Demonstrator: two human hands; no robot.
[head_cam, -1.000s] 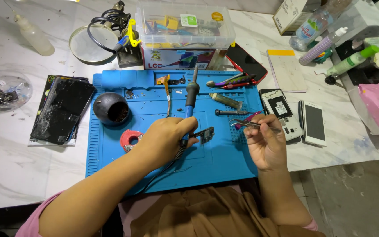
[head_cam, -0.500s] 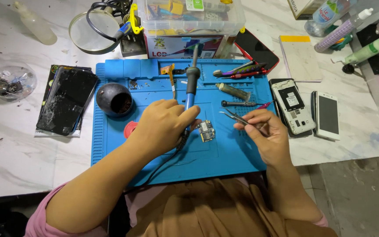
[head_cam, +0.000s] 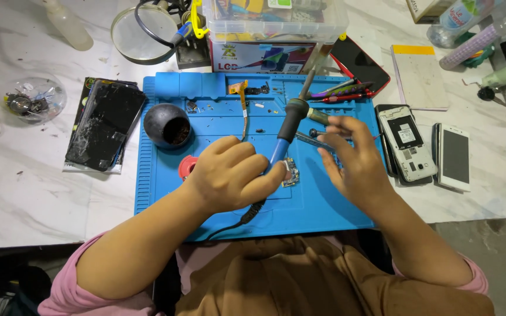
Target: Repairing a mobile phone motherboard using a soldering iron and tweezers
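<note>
While left hand (head_cam: 229, 175) grips soldering iron (head_cam: 285, 126) | right hand (head_cam: 352, 164) fingers spread, empty

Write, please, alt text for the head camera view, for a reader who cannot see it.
The left hand grips a blue-handled soldering iron over a small circuit board on a blue work mat, while the right hand, blurred, hovers beside it. Phones, tools and a clear parts box surround the mat.

- The right hand (head_cam: 352, 161) has let go of the tweezers (head_cam: 311, 139), fingers now spread above them.
- The left hand (head_cam: 229, 175) has tilted the soldering iron (head_cam: 285, 131) rightward beside the small circuit board (head_cam: 290, 174).
</note>
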